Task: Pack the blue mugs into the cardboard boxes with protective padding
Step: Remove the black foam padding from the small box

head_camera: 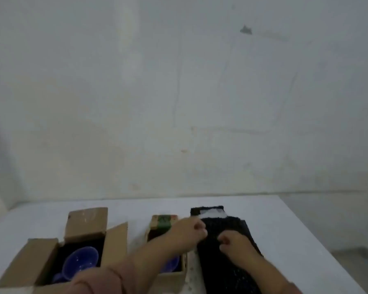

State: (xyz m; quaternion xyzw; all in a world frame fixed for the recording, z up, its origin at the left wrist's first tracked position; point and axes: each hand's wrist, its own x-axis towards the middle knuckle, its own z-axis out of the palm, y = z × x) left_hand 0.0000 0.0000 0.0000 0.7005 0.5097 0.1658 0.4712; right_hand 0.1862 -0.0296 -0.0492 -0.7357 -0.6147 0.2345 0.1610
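Mug [81,258] in left box [40,251], padding [217,272] right

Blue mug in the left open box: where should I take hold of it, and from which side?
Take the blue mug by its rim, coming straight down from above. Its mouth faces up, black padding hugs its sides, and the left box has its flaps standing open. Its handle seems to sit near-left.

The person wears a long-sleeved top of dusty pink cloth. The left sleeve [98,281] is soft and loosely creased, with folds running across it. It ends partway along the forearm, leaving the left hand [187,230] bare. The right hand [235,245] and forearm are bare too. A blurred pinkish strip at the near edge may be the right sleeve.
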